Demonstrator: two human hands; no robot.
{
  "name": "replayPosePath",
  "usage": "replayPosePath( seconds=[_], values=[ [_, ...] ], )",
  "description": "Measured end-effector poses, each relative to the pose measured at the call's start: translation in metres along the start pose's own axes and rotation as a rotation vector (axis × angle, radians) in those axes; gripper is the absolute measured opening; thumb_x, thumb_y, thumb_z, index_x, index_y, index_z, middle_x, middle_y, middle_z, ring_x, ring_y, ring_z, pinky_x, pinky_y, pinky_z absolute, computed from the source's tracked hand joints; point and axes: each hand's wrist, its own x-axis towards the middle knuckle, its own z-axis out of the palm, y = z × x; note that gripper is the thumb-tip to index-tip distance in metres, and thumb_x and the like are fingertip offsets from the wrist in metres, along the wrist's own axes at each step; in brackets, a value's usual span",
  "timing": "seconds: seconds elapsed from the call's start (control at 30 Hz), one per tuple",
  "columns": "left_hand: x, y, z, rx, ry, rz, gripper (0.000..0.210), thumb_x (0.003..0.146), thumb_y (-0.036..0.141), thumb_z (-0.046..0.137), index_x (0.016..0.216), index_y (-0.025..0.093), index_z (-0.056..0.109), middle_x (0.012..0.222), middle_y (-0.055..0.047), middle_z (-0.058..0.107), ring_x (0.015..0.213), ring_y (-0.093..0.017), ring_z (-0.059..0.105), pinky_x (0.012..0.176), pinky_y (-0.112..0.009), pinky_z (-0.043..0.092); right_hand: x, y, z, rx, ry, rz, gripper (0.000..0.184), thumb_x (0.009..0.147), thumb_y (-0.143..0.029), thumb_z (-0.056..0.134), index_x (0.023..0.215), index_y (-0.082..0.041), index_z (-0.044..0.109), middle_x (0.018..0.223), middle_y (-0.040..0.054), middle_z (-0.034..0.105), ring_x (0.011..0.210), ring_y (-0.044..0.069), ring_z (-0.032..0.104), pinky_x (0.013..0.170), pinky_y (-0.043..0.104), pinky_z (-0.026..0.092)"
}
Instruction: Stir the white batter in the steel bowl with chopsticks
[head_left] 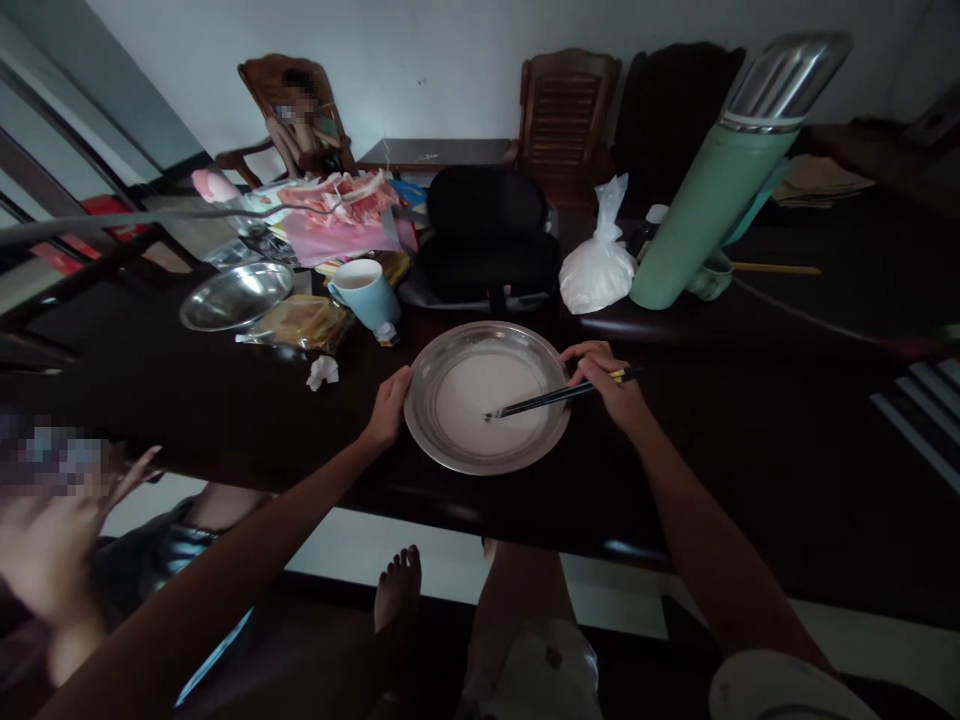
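Note:
A round metal bowl (487,465) stands on the dark table in front of me, with a milky white liquid (480,390) in it. My left hand (388,408) is closed on the bowl's left rim. In my right hand (609,380) is a pair of black chopsticks (551,397), held at a slant with the tips in the liquid. Fingers of that hand also reach the bowl's right rim. Some white stuff clings to the chopstick tips.
Behind the bowl are a black bag (487,240), a tied bag of white powder (598,265), a green thermos (697,200) and a light blue mug (365,292). An empty metal dish (238,296) and raw meat (349,197) are at the left. Two people sit nearby.

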Motion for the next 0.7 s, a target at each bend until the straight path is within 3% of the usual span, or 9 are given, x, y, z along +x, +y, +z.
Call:
replayPosePath(
  seconds=[0.13, 0.33, 0.5, 0.6, 0.7],
  values=[
    [-0.0011, 0.0025, -0.001, -0.03, -0.033, 0.004, 0.041, 0.09, 0.047, 0.052, 0.058, 0.022, 0.044, 0.061, 0.001, 0.042, 0.062, -0.015, 0.038, 0.06, -0.029, 0.039, 0.0, -0.0015, 0.003, -0.036, -0.066, -0.02, 0.032, 0.093, -0.043, 0.058, 0.071, -0.028, 0.075, 0.101, 0.0043, 0.074, 0.107, 0.027, 0.06, 0.101, 0.05, 0.043],
    [-0.0018, 0.0006, -0.0007, -0.04, -0.033, 0.03, 0.045, 0.083, 0.058, 0.057, 0.056, 0.025, 0.044, 0.061, -0.002, 0.044, 0.063, -0.019, 0.041, 0.062, -0.034, 0.039, 0.0009, -0.0029, -0.0009, -0.026, 0.059, -0.005, 0.041, 0.096, -0.045, 0.052, 0.065, -0.027, 0.072, 0.096, 0.0047, 0.074, 0.103, 0.026, 0.06, 0.101, 0.05, 0.044],
    [-0.002, -0.0005, -0.0011, -0.031, -0.037, 0.044, 0.047, 0.078, 0.067, 0.058, 0.057, 0.027, 0.047, 0.062, -0.003, 0.047, 0.063, -0.021, 0.043, 0.063, -0.037, 0.038, 0.0001, -0.0032, 0.003, -0.024, -0.052, -0.005, 0.036, 0.094, -0.045, 0.055, 0.069, -0.028, 0.074, 0.099, 0.0048, 0.074, 0.106, 0.027, 0.06, 0.1, 0.049, 0.044],
    [-0.0022, -0.0005, -0.0011, -0.029, -0.041, 0.038, 0.048, 0.078, 0.068, 0.057, 0.057, 0.026, 0.046, 0.061, -0.003, 0.045, 0.063, -0.02, 0.041, 0.063, -0.036, 0.037, 0.0007, -0.0015, 0.0018, -0.059, -0.005, 0.003, 0.03, 0.093, -0.043, 0.059, 0.071, -0.028, 0.075, 0.1, 0.0045, 0.074, 0.107, 0.027, 0.059, 0.101, 0.05, 0.043],
    [-0.0017, -0.0007, -0.0011, -0.028, -0.038, 0.038, 0.05, 0.078, 0.069, 0.057, 0.057, 0.026, 0.044, 0.061, -0.002, 0.043, 0.063, -0.019, 0.039, 0.063, -0.036, 0.037, 0.0004, -0.001, 0.0, -0.028, 0.043, 0.001, 0.038, 0.095, -0.044, 0.053, 0.067, -0.027, 0.072, 0.098, 0.0054, 0.074, 0.105, 0.027, 0.06, 0.101, 0.05, 0.043]
  ],
)
